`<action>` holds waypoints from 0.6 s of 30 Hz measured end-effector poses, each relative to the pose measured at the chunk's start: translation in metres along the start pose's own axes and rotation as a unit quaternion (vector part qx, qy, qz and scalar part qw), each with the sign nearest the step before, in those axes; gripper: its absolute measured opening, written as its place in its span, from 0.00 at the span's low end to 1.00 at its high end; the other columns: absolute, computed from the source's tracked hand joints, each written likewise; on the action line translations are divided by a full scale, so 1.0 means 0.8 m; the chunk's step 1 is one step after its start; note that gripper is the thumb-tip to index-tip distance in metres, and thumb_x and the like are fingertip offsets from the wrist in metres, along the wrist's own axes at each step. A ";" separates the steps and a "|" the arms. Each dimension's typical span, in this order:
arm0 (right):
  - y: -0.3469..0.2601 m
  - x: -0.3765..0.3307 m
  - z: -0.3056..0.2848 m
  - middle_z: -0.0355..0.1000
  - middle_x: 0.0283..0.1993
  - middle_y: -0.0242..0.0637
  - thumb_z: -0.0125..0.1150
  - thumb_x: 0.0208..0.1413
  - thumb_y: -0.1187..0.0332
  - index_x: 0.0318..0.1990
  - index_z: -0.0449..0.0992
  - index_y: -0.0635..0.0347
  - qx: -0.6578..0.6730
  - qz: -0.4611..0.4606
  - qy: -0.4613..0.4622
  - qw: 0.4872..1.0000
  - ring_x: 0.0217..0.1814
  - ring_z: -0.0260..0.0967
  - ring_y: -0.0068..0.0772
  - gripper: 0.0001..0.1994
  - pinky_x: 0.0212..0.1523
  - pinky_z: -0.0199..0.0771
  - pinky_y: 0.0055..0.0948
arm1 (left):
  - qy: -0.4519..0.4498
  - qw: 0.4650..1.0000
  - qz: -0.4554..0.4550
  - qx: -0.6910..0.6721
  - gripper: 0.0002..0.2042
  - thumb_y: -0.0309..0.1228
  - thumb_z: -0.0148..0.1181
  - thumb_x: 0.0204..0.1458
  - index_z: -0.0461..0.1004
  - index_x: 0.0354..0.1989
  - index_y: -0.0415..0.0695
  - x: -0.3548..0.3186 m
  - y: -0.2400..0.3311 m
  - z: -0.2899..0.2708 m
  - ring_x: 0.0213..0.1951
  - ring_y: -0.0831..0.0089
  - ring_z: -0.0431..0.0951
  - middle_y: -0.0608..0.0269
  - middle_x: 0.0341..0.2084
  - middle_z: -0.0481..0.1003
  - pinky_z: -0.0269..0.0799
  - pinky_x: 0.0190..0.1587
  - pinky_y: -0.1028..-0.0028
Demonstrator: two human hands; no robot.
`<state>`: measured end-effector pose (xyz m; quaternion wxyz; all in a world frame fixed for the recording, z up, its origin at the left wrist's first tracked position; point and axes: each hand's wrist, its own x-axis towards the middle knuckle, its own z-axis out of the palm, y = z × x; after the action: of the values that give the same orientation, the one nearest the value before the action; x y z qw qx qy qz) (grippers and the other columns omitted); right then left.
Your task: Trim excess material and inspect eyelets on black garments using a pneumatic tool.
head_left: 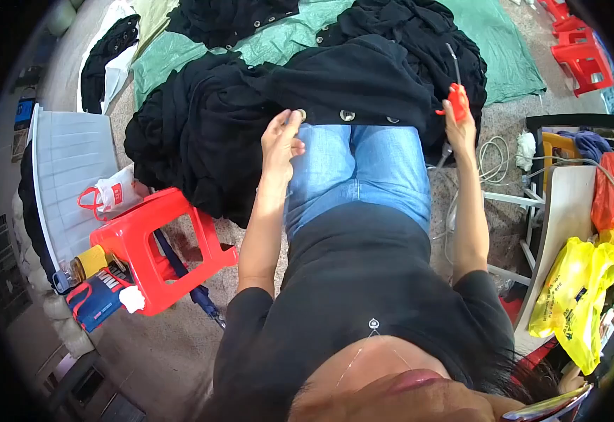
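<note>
A black knit garment (363, 77) lies across my knees, with several shiny round buttons along its near edge. My left hand (282, 144) pinches that edge between thumb and fingers, right at a button (301, 114). To the right, my right hand (461, 126) is closed around a red-handled tool (458, 102). Its thin metal shaft points up and away, apart from the buttons; its exact kind is not clear. More black garments (180, 133) are heaped to the left and beyond my knees.
Green sheeting (507, 49) lies under the far garments. At left stand a red plastic stool (141, 225) and a light-coloured panel (67, 176). At right, a coiled white cable (493, 158) rests on the floor beside a table (560, 211) with a yellow bag (578, 288). Red stools (578, 60) stand far right.
</note>
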<state>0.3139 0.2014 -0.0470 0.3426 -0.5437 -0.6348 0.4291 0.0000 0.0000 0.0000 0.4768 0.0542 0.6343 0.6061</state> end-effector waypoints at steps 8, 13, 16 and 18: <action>-0.014 0.010 0.068 0.66 0.56 0.31 0.66 0.50 0.71 0.66 0.59 0.53 0.116 -0.080 -0.088 0.986 0.51 0.66 0.25 0.35 0.54 0.64 0.22 | -0.033 0.967 0.140 -0.208 0.04 0.28 0.58 0.57 0.72 0.36 0.44 0.017 0.013 0.038 0.31 0.82 0.72 0.73 0.30 0.72 0.69 0.36 0.79; -0.063 -0.014 0.018 0.73 0.42 0.29 0.66 0.46 0.76 0.47 0.74 0.62 0.066 0.064 -0.110 0.990 0.41 0.68 0.21 0.17 0.49 0.67 0.22 | -0.270 0.885 0.148 -0.349 0.08 0.29 0.50 0.60 0.72 0.45 0.45 -0.018 0.061 -0.016 0.41 0.67 0.79 0.62 0.40 0.77 0.77 0.43 0.63; -0.189 -0.038 -0.025 0.74 0.42 0.32 0.64 0.42 0.79 0.40 0.77 0.64 -0.074 -0.225 -0.204 0.950 0.49 0.69 0.30 0.13 0.54 0.65 0.29 | -0.095 0.918 0.172 -0.345 0.16 0.38 0.48 0.62 0.74 0.46 0.38 -0.057 0.152 -0.045 0.49 0.57 0.77 0.52 0.43 0.78 0.66 0.58 0.55; -0.252 -0.070 -0.033 0.74 0.44 0.32 0.64 0.46 0.79 0.42 0.77 0.63 -0.031 -0.174 -0.167 0.970 0.49 0.69 0.25 0.13 0.54 0.65 0.26 | -0.134 0.919 0.194 -0.315 0.17 0.41 0.51 0.61 0.76 0.43 0.38 -0.063 0.184 -0.084 0.44 0.61 0.79 0.53 0.39 0.79 0.72 0.54 0.59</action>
<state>0.2675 0.1427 0.1500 0.2846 -0.3557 -0.7809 0.4275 -0.0931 -0.0423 0.1352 0.4230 0.1044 0.3178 0.8421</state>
